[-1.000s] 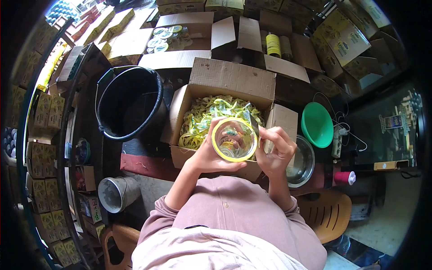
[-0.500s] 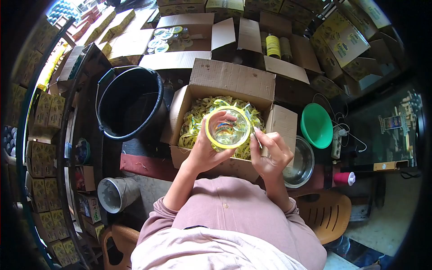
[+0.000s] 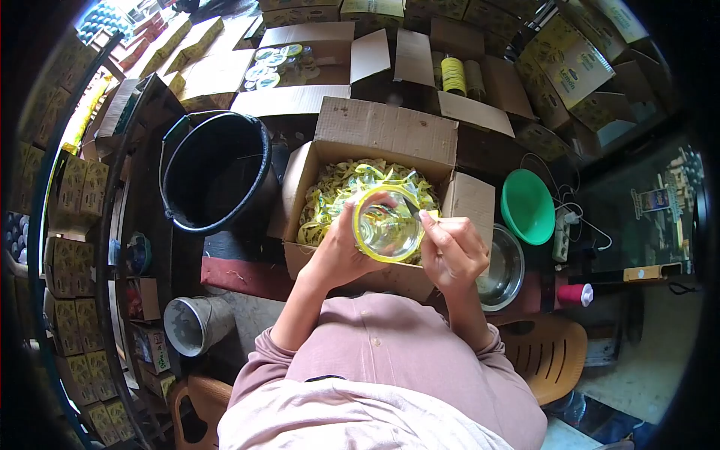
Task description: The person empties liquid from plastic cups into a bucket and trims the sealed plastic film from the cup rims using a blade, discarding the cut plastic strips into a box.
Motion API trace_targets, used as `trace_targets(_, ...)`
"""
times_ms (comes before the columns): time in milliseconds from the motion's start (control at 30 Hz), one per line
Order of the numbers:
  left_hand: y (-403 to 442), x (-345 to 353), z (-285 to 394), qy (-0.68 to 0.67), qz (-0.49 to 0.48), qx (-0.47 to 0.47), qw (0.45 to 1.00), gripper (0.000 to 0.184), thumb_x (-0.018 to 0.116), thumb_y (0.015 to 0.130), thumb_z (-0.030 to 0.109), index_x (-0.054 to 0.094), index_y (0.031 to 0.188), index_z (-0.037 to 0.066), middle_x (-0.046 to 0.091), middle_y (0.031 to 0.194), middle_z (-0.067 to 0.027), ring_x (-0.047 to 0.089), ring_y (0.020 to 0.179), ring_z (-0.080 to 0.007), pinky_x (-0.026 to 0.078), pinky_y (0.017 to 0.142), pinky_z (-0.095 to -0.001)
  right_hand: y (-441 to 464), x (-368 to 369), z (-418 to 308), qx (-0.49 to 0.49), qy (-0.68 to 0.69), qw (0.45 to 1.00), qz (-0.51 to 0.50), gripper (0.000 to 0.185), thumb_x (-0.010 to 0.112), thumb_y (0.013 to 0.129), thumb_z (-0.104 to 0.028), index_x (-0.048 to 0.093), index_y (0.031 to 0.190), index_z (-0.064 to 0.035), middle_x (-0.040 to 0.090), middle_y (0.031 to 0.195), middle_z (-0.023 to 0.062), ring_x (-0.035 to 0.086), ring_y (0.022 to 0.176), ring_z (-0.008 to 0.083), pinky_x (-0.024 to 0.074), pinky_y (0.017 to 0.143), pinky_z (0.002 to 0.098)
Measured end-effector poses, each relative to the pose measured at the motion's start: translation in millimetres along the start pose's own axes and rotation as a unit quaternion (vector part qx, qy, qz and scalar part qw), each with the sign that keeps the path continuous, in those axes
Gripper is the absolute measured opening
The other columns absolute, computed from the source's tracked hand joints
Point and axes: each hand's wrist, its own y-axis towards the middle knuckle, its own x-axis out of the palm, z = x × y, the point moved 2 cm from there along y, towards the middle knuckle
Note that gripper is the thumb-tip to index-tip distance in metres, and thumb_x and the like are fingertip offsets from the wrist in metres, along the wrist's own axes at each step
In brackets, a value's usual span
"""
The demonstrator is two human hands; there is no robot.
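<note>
A clear round container with a yellow rim (image 3: 388, 224) is tilted with its rim toward me, above an open cardboard box (image 3: 386, 133). My left hand (image 3: 341, 247) is wrapped round its left side. At the rim's right edge, my right hand (image 3: 454, 251) pinches something small and thin; a bit of yellow shows by its fingertips, too small to name for sure. Yellow-green strips and scraps (image 3: 330, 196) fill the box below the container.
Left of the box is a black bucket (image 3: 217, 172), with a grey bucket (image 3: 196, 325) lower down. A green bowl (image 3: 528, 207), a metal bowl (image 3: 504, 270) and a pink spool (image 3: 574, 295) lie right. Behind, an open box holds round lids (image 3: 270, 65).
The container has shifted slightly right and down from half a second ago, together with my left hand. My right fingertips have come closer to its rim, and yellow now shows at them.
</note>
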Motion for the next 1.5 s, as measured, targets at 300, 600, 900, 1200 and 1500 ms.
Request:
trace_targets(300,0.9,3.3,-1.2,-0.061,-0.028,-0.009,0.998,0.074,0.073,0.062,0.010,0.032,0.123,0.002,0.052,0.107,-0.0126,0.052,0.100,-0.0249,0.040,0.089,-0.0347,0.2,5.2,7.5,0.131,0.085,0.988,0.009,0.026,0.067,0.060,0.007,0.065,0.083,-0.0057,0.055,0.063,0.0053,0.055,0.054,0.0153,0.0445,0.049,0.0255)
trace_targets(600,-5.0,8.4,-11.6,-0.256,-0.031,-0.105,0.960,0.071,0.068,0.062,0.009,0.033,0.123,0.000,0.049,0.110,-0.0101,0.050,0.099,-0.0176,0.041,0.088,-0.0310,1.7,8.1,8.7,0.189,0.202,0.961,0.009,0.022,0.066,0.062,0.007,0.063,0.082,-0.0023,0.057,0.065,0.0064,0.057,0.057,0.0120,0.0444,0.050,0.0223)
trace_targets(900,-2.9,6.6,-10.2,-0.337,-0.014,-0.105,0.936,0.071,0.066,0.064,0.011,0.030,0.125,0.000,0.045,0.111,-0.0110,0.046,0.104,-0.0178,0.040,0.089,-0.0309,-6.0,4.0,0.0,0.234,0.220,0.947,0.020,0.021,0.067,0.063,0.006,0.063,0.083,-0.0008,0.057,0.065,0.0055,0.056,0.057,0.0101,0.0446,0.051,0.0218)
trace_targets(1200,-2.5,8.3,-8.2,-0.250,-0.009,-0.099,0.963,0.076,0.075,0.062,0.009,0.032,0.123,0.000,0.046,0.110,-0.0103,0.048,0.102,-0.0179,0.042,0.087,-0.0307,-5.9,4.3,-9.6,0.169,0.133,0.976,0.030,0.020,0.065,0.062,0.009,0.059,0.080,0.0008,0.054,0.063,0.0057,0.053,0.056,0.0118,0.0417,0.052,0.0223)
trace_targets(1500,-6.4,7.8,-11.1,-0.207,-0.023,-0.089,0.974,0.073,0.074,0.061,0.007,0.035,0.122,0.001,0.045,0.114,-0.0101,0.048,0.103,-0.0183,0.042,0.087,-0.0310,-2.0,3.4,-8.3,0.163,0.117,0.979,0.030,0.026,0.067,0.062,0.007,0.065,0.086,-0.0041,0.059,0.067,0.0062,0.058,0.058,0.0146,0.0464,0.053,0.0242)
